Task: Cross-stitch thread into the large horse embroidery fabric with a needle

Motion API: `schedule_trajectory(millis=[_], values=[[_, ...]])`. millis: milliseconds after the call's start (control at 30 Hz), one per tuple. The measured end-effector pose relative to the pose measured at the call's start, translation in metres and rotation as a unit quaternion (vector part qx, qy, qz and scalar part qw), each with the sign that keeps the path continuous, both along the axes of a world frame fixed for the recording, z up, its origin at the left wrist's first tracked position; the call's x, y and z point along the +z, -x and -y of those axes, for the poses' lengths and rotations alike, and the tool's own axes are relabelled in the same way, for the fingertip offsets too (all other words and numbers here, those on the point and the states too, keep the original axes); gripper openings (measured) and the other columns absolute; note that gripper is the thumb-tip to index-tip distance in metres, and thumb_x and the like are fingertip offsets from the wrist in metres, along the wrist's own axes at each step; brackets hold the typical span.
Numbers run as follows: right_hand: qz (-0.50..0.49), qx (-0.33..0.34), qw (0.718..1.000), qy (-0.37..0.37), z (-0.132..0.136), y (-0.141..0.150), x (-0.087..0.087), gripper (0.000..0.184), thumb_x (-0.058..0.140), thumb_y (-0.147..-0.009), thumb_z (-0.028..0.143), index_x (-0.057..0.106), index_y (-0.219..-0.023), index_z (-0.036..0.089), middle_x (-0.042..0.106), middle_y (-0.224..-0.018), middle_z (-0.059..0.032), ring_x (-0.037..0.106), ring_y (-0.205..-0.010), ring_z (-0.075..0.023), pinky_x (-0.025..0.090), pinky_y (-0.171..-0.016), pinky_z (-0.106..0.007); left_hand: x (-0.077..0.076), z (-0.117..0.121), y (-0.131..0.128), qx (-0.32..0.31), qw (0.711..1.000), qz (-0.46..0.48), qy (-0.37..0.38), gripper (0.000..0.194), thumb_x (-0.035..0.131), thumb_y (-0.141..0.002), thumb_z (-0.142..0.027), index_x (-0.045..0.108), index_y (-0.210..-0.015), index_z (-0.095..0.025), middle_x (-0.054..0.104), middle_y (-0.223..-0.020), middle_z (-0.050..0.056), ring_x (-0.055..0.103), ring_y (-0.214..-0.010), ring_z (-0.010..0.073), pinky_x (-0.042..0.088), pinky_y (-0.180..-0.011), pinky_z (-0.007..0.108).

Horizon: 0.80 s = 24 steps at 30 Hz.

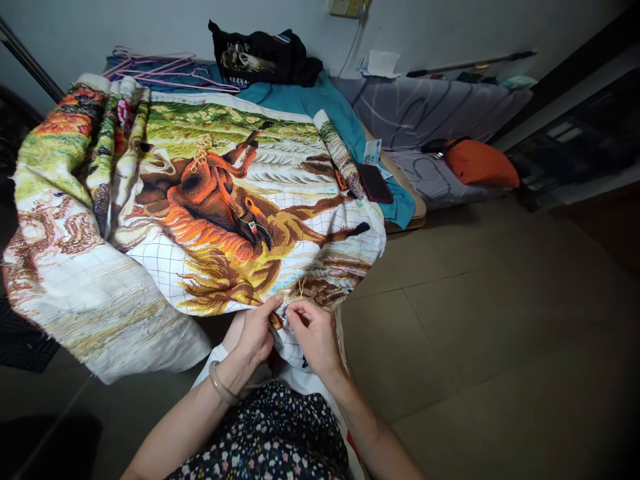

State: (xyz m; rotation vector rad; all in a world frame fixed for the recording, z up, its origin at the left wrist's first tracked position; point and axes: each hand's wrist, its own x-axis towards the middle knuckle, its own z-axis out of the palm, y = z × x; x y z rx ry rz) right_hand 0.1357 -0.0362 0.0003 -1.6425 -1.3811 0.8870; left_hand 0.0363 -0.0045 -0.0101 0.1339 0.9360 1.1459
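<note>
A large cross-stitch cloth (295, 200) with a horse pattern and grid lines spreads over my lap, its sides rolled or bunched. My left hand (259, 333) grips the cloth's near part, thumb on top and fingers underneath. Close beside it on the right, my right hand (315, 330) is closed in a pinch at the cloth surface. Whatever lies between those fingertips is too small to make out. A loose yellowish thread (301, 287) stands up just beyond my fingers. Farther up the cloth lies a tangle of tan thread (203, 148).
Behind the cloth, a bench with a teal cover (320, 97) carries pink hangers (150, 67) and a black bag (265, 57). A dark phone (376, 183) rests at the cloth's right edge. An orange bag (480, 162) sits farther right, above the tiled floor (450, 320).
</note>
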Motion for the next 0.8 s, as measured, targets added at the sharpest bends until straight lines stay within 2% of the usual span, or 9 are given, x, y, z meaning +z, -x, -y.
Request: schedule_trajectory(millis=[200, 333, 433, 500, 567, 633, 700, 767, 800], values=[[-0.019, -0.027, 0.999, -0.004, 0.001, 0.005, -0.004, 0.013, 0.053, -0.082, 0.022, 0.065, -0.078, 0.018, 0.067, -0.071, -0.0031, 0.062, -0.062, -0.0147, 0.05, -0.06, -0.024, -0.002, -0.001, -0.001, 0.005, 1.0, -0.011, 0.004, 0.022, 0.078, -0.057, -0.02, 0.069, -0.075, -0.012, 0.071, -0.074, 0.004, 0.064, -0.072, 0.0162, 0.046, -0.08, 0.029], [-0.045, -0.077, 0.996, -0.003, -0.004, 0.009, 0.002, 0.009, 0.054, -0.082, 0.023, 0.061, -0.084, 0.018, 0.065, -0.065, -0.0012, 0.062, -0.055, -0.0145, 0.049, -0.054, -0.024, -0.001, 0.0, 0.0, -0.01, 1.0, 0.006, -0.004, 0.024, 0.079, -0.058, -0.021, 0.07, -0.078, -0.012, 0.071, -0.074, 0.004, 0.065, -0.076, 0.0178, 0.047, -0.079, 0.03], [0.048, -0.032, 0.998, -0.014, -0.011, 0.01, 0.012, 0.017, 0.049, -0.084, 0.02, 0.06, -0.098, 0.019, 0.066, -0.067, -0.0012, 0.063, -0.06, -0.0154, 0.047, -0.06, -0.025, 0.002, 0.002, 0.002, -0.02, 0.999, 0.03, -0.007, 0.029, 0.08, -0.058, -0.023, 0.07, -0.083, -0.013, 0.072, -0.077, 0.005, 0.066, -0.08, 0.0196, 0.047, -0.082, 0.031], [0.13, 0.03, 0.991, -0.011, -0.016, 0.009, 0.019, 0.017, 0.046, -0.086, 0.018, 0.061, -0.093, 0.02, 0.063, -0.063, -0.0008, 0.061, -0.059, -0.0157, 0.044, -0.06, -0.025, 0.003, 0.003, 0.004, -0.016, 0.999, 0.036, -0.009, 0.031, 0.081, -0.059, -0.022, 0.07, -0.086, -0.013, 0.073, -0.079, 0.005, 0.067, -0.081, 0.0196, 0.047, -0.085, 0.031], [0.148, 0.055, 0.987, -0.002, -0.02, 0.006, 0.026, 0.013, 0.045, -0.086, 0.02, 0.058, -0.083, 0.02, 0.061, -0.061, -0.0007, 0.058, -0.055, -0.0146, 0.042, -0.056, -0.024, 0.002, 0.003, 0.005, -0.015, 0.999, 0.04, -0.011, 0.032, 0.081, -0.059, -0.022, 0.07, -0.088, -0.013, 0.074, -0.083, 0.005, 0.067, -0.084, 0.0201, 0.046, -0.088, 0.032], [0.067, 0.016, 0.998, -0.012, -0.021, -0.004, 0.038, 0.012, 0.045, -0.088, 0.026, 0.053, -0.081, 0.02, 0.062, -0.066, -0.001, 0.057, -0.051, -0.0122, 0.041, -0.051, -0.022, 0.001, 0.003, 0.005, -0.018, 0.999, 0.044, -0.018, 0.033, 0.08, -0.06, -0.022, 0.07, -0.091, -0.014, 0.074, -0.09, 0.006, 0.067, -0.091, 0.0216, 0.045, -0.091, 0.033], [-0.085, -0.048, 0.994, -0.051, -0.019, -0.022, 0.056, 0.014, 0.042, -0.091, 0.035, 0.047, -0.087, 0.022, 0.063, -0.073, -0.0002, 0.054, -0.046, -0.0097, 0.041, -0.046, -0.021, 0.0, 0.003, 0.005, -0.014, 0.998, 0.046, -0.026, 0.034, 0.08, -0.061, -0.021, 0.069, -0.093, -0.016, 0.074, -0.098, 0.007, 0.065, -0.099, 0.0229, 0.044, -0.095, 0.034], [-0.226, -0.069, 0.964, -0.12, -0.018, -0.044, 0.078, 0.016, 0.042, -0.092, 0.04, 0.043, -0.089, 0.024, 0.058, -0.068, 0.0047, 0.046, -0.038, -0.0076, 0.043, -0.044, -0.021, 0.0, 0.003, 0.005, -0.004, 0.998, 0.045, -0.032, 0.034, 0.08, -0.061, -0.02, 0.069, -0.093, -0.017, 0.073, -0.102, 0.007, 0.064, -0.103, 0.0228, 0.043, -0.097, 0.034], [-0.274, -0.072, 0.944, -0.171, -0.018, -0.054, 0.088, 0.017, 0.046, -0.091, 0.04, 0.043, -0.085, 0.025, 0.051, -0.06, 0.0084, 0.039, -0.035, -0.006, 0.046, -0.048, -0.022, 0.0, 0.003, 0.004, -0.001, 0.998, 0.045, -0.033, 0.034, 0.08, -0.061, -0.02, 0.069, -0.093, -0.017, 0.073, -0.102, 0.007, 0.064, -0.104, 0.0225, 0.043, -0.098, 0.033]])
